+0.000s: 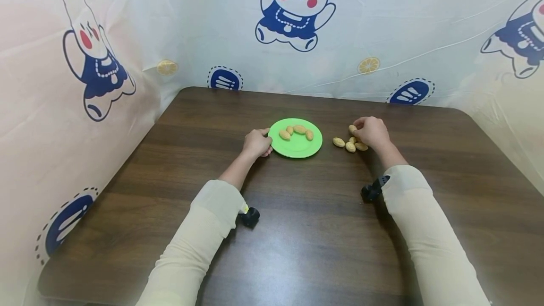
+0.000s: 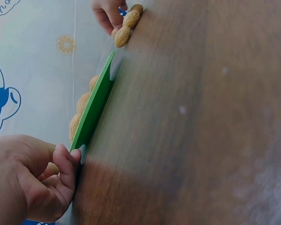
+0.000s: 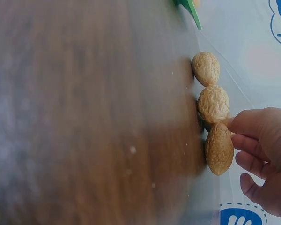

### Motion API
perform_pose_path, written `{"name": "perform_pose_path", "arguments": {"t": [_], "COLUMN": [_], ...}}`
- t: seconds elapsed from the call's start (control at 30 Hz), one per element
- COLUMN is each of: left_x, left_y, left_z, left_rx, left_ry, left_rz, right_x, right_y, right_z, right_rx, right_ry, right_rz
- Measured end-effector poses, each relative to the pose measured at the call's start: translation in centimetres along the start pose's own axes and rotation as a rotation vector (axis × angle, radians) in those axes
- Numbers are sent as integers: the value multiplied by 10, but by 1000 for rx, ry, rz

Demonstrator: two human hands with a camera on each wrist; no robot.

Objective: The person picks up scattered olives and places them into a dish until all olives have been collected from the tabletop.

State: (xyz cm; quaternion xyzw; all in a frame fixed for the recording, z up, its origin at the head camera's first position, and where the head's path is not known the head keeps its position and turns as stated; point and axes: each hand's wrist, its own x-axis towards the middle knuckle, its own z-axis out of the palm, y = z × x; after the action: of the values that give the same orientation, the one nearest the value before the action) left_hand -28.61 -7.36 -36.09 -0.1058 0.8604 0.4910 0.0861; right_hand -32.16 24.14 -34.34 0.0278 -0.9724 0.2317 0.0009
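Note:
A round green plate (image 1: 295,151) lies on the table with several unshelled peanuts (image 1: 299,129) on its far half. My left hand (image 1: 257,143) grips the plate's left rim; in the left wrist view its curled fingers (image 2: 65,168) are at the plate's edge. To the right of the plate is a small group of peanuts (image 1: 350,147). Over that group, my right hand (image 1: 372,132) pinches a peanut (image 1: 352,129) at its far side. In the right wrist view, nearer peanuts (image 3: 219,149) hide the right fingertips and the pinched peanut.
The dark brown wooden table (image 1: 306,230) carries everything. A pale cloth (image 1: 191,22) printed with blue and white bears hangs behind it and along its left side. Black wrist cameras (image 1: 250,217) sit by both cream sleeves (image 1: 204,230).

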Motion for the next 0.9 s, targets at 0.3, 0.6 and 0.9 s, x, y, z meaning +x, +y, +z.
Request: {"name": "perform_pose_path", "arguments": {"t": [0.3,0.6,0.9], "left_x": [1,1,1], "left_y": [-1,-2,-2], "left_z": [1,1,0], "left_rx": [6,11,13], "left_ry": [-3,-5,-4], "left_rz": [-6,9,12], "right_x": [0,0,-2], "right_y": [-8,-14,-22], "right_z": [2,3,5], "right_rx": [17,15,39], "right_ry": [0,3,12], "right_rz": [-5,-24,-79]}}
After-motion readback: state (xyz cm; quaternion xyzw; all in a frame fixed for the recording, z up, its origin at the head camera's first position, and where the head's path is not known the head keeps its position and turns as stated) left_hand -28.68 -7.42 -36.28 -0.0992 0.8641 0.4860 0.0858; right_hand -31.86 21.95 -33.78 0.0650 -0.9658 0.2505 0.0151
